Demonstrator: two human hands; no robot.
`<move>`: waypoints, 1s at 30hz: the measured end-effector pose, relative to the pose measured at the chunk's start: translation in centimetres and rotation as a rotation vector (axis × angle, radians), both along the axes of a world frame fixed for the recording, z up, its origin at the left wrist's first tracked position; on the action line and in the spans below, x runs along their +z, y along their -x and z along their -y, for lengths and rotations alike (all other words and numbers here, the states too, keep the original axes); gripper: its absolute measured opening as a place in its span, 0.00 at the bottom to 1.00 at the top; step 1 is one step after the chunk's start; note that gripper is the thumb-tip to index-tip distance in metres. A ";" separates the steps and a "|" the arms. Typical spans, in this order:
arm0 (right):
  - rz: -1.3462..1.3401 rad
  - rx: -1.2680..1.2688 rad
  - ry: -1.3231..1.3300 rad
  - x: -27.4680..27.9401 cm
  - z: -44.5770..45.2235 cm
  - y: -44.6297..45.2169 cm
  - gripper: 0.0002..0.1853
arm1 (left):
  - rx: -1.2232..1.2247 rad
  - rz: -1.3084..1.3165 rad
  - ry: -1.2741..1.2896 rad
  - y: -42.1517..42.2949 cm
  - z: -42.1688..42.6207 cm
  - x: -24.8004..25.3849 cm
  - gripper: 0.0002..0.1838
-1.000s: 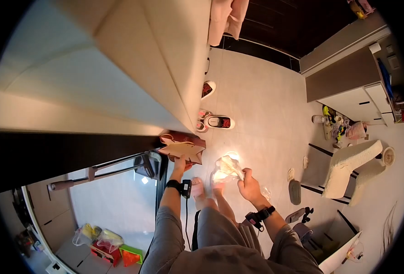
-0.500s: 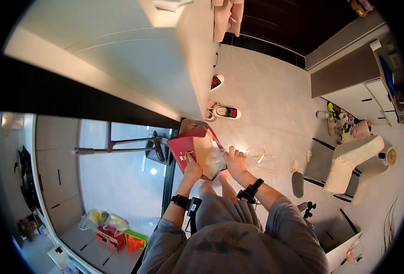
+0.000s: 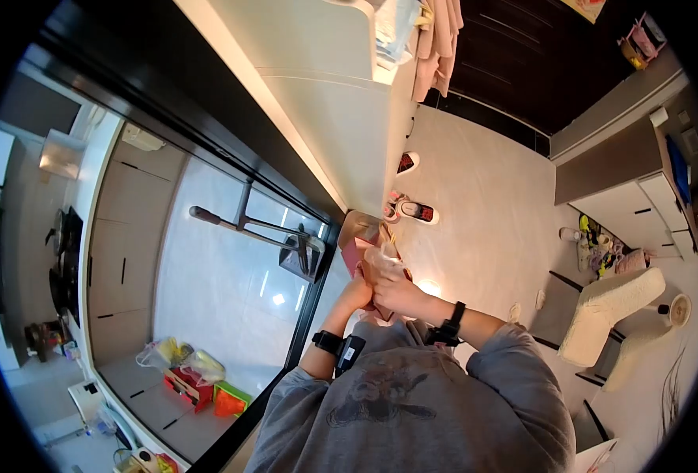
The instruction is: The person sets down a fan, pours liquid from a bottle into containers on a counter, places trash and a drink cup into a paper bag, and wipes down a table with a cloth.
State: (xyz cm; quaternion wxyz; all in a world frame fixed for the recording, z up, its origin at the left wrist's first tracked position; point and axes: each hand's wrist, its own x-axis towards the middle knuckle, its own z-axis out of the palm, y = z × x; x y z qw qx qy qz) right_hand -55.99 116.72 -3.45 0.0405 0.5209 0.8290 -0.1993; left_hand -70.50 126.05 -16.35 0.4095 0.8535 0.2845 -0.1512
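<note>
A red paper bag (image 3: 352,255) is held in front of my body, close to the end of the white partition. My left hand (image 3: 356,292) is closed on the bag's near left edge. Right beside it, my right hand (image 3: 396,293) is closed on a crumpled clear plastic bag (image 3: 382,260), which lies at the mouth of the red bag. The two hands are almost touching. The inside of the red bag is mostly hidden by the plastic and my right hand.
Shoes (image 3: 418,211) stand along the partition (image 3: 325,118). A broom and dustpan (image 3: 301,257) are beyond the black door frame at left. A cream chair (image 3: 613,315) is at right. Red and green boxes (image 3: 188,389) stand at lower left.
My right hand has brought the plastic bag left to the red bag, and both hands are now close together. The red bag looks narrower, and the view has shifted toward the left room.
</note>
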 end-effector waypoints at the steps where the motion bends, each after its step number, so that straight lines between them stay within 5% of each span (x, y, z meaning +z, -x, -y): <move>1: -0.274 -0.021 -0.163 -0.3 0.7 -0.7 0.14 | -0.232 -0.082 -0.122 0.2 -0.6 -0.8 0.55; 4: -0.365 -0.230 -0.411 4.5 2.0 -2.5 0.13 | -0.441 0.199 -0.223 2.1 -2.3 -1.2 0.57; 7: -0.460 -0.605 -0.381 4.5 1.3 -3.7 0.23 | -0.031 0.096 0.003 2.6 -2.0 -3.0 0.57; 8: -0.463 -0.805 -0.408 4.9 0.7 -3.8 0.26 | -0.001 -0.017 0.012 1.7 -2.0 2.1 0.55; 10: -0.417 -0.795 -0.369 3.0 -0.3 -3.9 0.33 | 0.025 -0.132 0.021 1.1 -1.7 4.8 0.54; 13: -0.442 -0.892 0.119 1.1 -2.0 -4.3 0.28 | 0.038 -0.013 -0.017 1.9 -1.4 3.9 0.46; 16: -0.290 -0.948 0.182 -3.6 -2.0 -6.4 0.24 | 0.342 0.037 0.286 1.9 -1.8 8.5 0.33; 18: -0.365 -1.006 0.161 -4.3 -1.1 -8.0 0.15 | 0.693 0.058 0.911 2.2 -3.2 12.2 0.27; 19: -0.464 -1.079 0.225 -4.1 -0.8 -8.6 0.14 | 0.766 0.068 0.936 2.6 -3.4 12.2 0.27; 22: -0.557 -1.169 0.282 -3.7 -0.6 -8.0 0.11 | 0.729 0.023 0.854 2.7 -3.4 12.2 0.27; 24: -0.290 -1.039 0.175 -2.6 -0.8 -7.3 0.14 | 0.714 0.001 0.831 2.5 -3.2 11.8 0.28; 28: -0.193 -1.067 0.195 0.7 -1.0 -5.5 0.15 | 0.651 0.123 0.583 2.4 -1.8 9.2 0.28; 30: -0.210 -0.971 -0.227 0.5 -0.1 -4.6 0.18 | 0.622 -0.040 0.442 1.8 -1.8 8.7 0.30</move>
